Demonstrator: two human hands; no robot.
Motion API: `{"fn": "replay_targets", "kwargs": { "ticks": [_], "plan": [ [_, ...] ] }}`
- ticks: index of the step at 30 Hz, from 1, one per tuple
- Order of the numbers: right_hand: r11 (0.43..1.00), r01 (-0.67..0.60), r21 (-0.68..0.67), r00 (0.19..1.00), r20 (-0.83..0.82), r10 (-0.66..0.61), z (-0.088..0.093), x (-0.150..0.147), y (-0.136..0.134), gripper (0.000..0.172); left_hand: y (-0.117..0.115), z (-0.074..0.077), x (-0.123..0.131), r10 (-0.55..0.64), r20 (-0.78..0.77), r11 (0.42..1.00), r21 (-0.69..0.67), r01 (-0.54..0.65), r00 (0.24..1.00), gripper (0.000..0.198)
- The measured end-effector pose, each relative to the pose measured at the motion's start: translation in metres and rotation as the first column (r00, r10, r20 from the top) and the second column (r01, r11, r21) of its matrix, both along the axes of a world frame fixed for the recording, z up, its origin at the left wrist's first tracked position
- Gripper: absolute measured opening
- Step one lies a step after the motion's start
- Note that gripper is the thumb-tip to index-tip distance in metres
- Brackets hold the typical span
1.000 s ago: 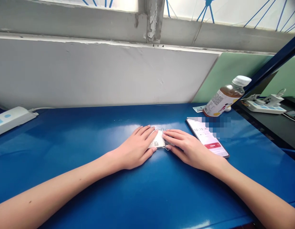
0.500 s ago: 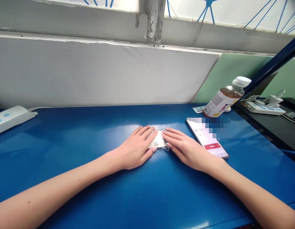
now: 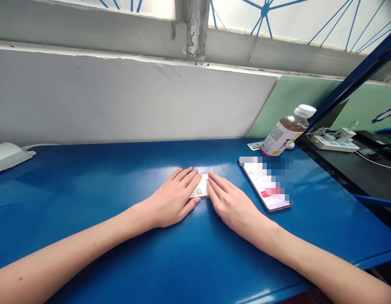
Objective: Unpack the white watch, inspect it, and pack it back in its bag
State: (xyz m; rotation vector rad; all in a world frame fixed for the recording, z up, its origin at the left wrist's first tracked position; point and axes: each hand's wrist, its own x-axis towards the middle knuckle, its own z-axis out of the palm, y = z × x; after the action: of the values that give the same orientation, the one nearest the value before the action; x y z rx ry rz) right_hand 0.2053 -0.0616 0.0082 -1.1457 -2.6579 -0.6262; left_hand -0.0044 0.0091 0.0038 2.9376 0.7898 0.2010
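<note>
A small flat white packet (image 3: 199, 188) with a square printed mark lies on the blue table, between my two hands. My left hand (image 3: 173, 196) rests flat over its left part, fingers outstretched and thumb along the near edge. On the opposite side, my right hand (image 3: 228, 197) has its fingers stretched out side by side, their tips over the packet's right edge. Both hands hide much of the packet, and I cannot see what lies under the fingers.
Right of my right hand lies a phone (image 3: 261, 185), its screen partly blurred. Behind it stand a drink bottle (image 3: 285, 134) with a white cap and a small card (image 3: 254, 146). A white power strip (image 3: 10, 157) sits at far left, another (image 3: 336, 142) beyond the blue frame at right.
My right hand has turned, its fingers now closer together and covering the clear plastic edge and the small bead chain seen before. My left hand stays on the packet. The view has swung slightly right.
</note>
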Motion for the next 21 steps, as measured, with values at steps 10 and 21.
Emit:
{"fn": "replay_targets", "kwargs": {
  "ticks": [10,21],
  "plan": [
    [0.997,0.028,-0.068,0.973,-0.227,-0.043,-0.008,0.0,0.007,0.042,0.002,-0.002,-0.003,-0.013,0.104,0.999,-0.049,0.018,0.994,0.058],
    [0.972,-0.057,-0.227,0.93,-0.366,-0.031,0.001,0.018,0.008,0.036,0.003,-0.003,-0.005,0.047,0.203,0.996,-0.084,-0.03,0.978,0.057]
  ]
}}
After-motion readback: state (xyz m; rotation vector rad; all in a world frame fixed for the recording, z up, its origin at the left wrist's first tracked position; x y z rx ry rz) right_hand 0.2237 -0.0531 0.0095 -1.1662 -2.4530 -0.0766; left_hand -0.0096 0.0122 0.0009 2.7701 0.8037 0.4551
